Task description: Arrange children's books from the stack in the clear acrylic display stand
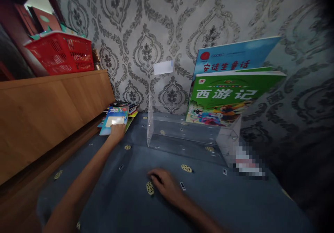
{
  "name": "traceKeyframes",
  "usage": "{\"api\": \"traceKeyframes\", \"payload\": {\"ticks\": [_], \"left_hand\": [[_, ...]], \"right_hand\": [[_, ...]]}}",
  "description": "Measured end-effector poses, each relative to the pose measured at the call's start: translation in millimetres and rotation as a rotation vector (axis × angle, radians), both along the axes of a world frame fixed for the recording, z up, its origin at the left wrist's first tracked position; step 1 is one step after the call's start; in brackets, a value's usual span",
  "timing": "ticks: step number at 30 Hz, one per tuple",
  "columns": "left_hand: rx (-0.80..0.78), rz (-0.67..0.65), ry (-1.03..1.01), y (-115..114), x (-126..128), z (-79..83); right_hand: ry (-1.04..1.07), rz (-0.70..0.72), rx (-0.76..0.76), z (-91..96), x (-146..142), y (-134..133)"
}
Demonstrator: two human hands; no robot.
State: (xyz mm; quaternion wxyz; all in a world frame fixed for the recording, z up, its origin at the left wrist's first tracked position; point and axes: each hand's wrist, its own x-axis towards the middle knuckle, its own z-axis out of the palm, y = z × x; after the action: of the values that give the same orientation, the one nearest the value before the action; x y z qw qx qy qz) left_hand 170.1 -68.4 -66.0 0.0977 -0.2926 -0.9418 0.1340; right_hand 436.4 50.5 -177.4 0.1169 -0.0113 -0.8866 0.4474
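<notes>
A person's left hand (pixel 118 131) is resting on the blue book (pixel 114 116) atop a pile (pixel 132 107), seemingly mid-grasp, its finger closure impossible to tell, while the right hand (pixel 165 184) is showing empty, loosely curled fingers, the next move likely calling for a firm edge grip.

A blue book (pixel 114 114), pale panel (pixel 113 120) on its cover, lies under the left grip (pixel 118 130), extending leftward and beyond it.
</notes>
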Motion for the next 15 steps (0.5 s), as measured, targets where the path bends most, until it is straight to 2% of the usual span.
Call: {"api": "traceKeyframes", "payload": {"ticks": [7,15], "left_hand": [[-0.032,-0.021,-0.063,-8,28,-18.8],[-0.045,-0.081,-0.113,-16,60,-31.8]], "right_hand": [[0.044,0.011,0.010,-8.2,-1,2],[0.074,0.006,-0.009,-7.6,-1,1]]}}
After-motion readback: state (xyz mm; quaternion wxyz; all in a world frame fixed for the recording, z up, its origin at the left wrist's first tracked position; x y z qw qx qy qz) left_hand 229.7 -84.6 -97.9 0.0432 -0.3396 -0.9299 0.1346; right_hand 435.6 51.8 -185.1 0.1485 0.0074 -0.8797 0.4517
